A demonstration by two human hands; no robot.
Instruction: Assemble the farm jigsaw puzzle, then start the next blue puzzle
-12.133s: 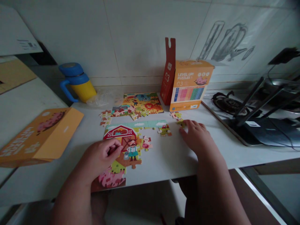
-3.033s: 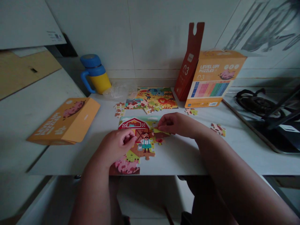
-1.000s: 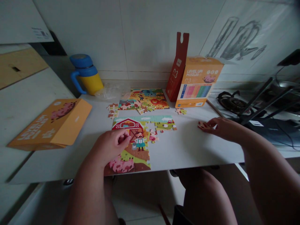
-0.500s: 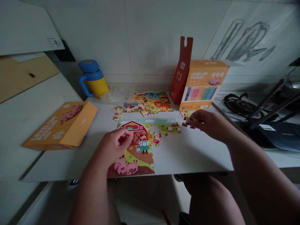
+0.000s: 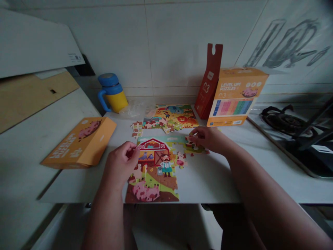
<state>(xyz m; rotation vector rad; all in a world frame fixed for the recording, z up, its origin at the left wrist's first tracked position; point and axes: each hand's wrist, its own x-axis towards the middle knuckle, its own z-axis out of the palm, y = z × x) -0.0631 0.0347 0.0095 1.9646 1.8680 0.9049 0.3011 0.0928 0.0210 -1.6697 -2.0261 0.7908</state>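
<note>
A partly joined jigsaw puzzle (image 5: 166,178) of a red barn, a farmer and a pink pig lies by the table's front edge. My right hand (image 5: 205,138) pinches a brown-and-white puzzle piece (image 5: 191,139) over the puzzle's upper right part, partly hiding the section beneath. Whether the piece touches that section I cannot tell. My left hand (image 5: 123,159) is loosely curled at the barn's left side, thumb and fingertips together, with nothing visible in them. A cow-face piece (image 5: 180,159) adjoins the puzzle's right edge.
Behind lie loose pieces (image 5: 136,128) and an orange animal picture (image 5: 179,116). An orange puzzle box (image 5: 80,142) lies at left; another box (image 5: 234,97) stands open at back right. A blue-and-yellow mug (image 5: 113,95), clear plastic (image 5: 136,109) and a stove (image 5: 286,119) surround the area.
My right hand has carried the puzzle piece leftward, from beside the puzzle to over its upper right part. My left hand has shifted left off the barn, uncovering more of it. The view has shifted slightly.
</note>
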